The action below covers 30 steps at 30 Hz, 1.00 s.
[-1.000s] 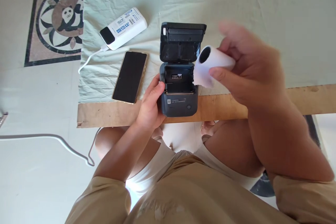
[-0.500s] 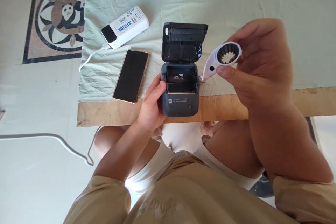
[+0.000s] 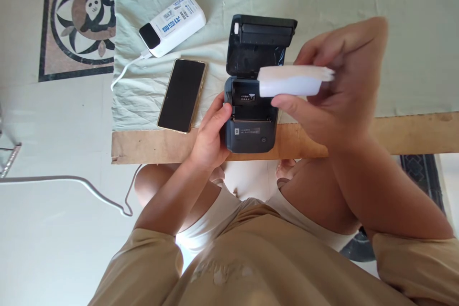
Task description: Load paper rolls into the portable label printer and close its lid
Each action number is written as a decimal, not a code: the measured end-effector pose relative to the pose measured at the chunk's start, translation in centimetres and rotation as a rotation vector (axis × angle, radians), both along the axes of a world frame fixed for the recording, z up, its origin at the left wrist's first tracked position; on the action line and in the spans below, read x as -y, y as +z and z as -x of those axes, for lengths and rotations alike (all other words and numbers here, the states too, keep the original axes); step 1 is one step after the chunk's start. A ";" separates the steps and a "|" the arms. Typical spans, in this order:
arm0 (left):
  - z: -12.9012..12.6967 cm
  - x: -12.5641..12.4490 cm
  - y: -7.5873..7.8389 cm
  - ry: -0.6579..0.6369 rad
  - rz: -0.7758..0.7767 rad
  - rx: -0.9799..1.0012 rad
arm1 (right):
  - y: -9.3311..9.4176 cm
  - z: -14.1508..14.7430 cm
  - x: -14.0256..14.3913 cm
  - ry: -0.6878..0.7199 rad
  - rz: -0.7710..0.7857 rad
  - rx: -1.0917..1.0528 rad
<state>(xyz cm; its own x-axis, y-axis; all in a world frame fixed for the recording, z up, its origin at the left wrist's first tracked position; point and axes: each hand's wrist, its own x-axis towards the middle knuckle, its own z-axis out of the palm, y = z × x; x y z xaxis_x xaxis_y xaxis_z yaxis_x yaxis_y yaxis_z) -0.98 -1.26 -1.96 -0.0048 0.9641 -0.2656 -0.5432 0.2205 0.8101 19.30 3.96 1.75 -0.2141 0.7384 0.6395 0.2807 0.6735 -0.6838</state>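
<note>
Pinching a white paper roll (image 3: 290,81) between thumb and curled fingers, the right hand (image 3: 340,91) holds it sideways in the air just above the open printer (image 3: 253,105). The roll looks smooth and cylindrical, with a ragged edge at its right end, and its left end overlaps the printer's empty tray. The left hand (image 3: 211,134) wraps loosely around the printer's left side, thumb on the top edge. The printer is dark grey, lid tilted back toward the far side, standing at the near edge of the table (image 3: 412,131). To its left lies 1 black phone (image 3: 182,94), and farther off a white power bank (image 3: 174,25) with a cable.
</note>
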 end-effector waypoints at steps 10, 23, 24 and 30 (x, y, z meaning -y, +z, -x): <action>0.0 0.3 0.4 -0.019 0.018 0.023 | -1.5 1.2 0.8 -0.070 -0.113 0.259; -0.1 0.1 0.5 -0.025 0.010 0.041 | -0.4 0.4 1.4 -0.076 -0.092 0.529; -0.1 0.1 0.4 -0.028 0.001 0.057 | -0.4 0.4 1.7 -0.024 -0.102 0.505; 0.0 0.6 0.8 -0.029 -0.013 0.034 | -1.2 0.6 2.2 0.189 -0.274 0.362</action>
<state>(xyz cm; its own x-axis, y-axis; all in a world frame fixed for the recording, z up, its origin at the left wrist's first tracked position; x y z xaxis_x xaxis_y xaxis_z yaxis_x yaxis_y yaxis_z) -0.96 -1.86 -1.17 0.0321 0.9670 -0.2529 -0.5642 0.2264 0.7940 18.73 1.76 0.58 -0.5723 0.4804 0.6646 0.3229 0.8770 -0.3559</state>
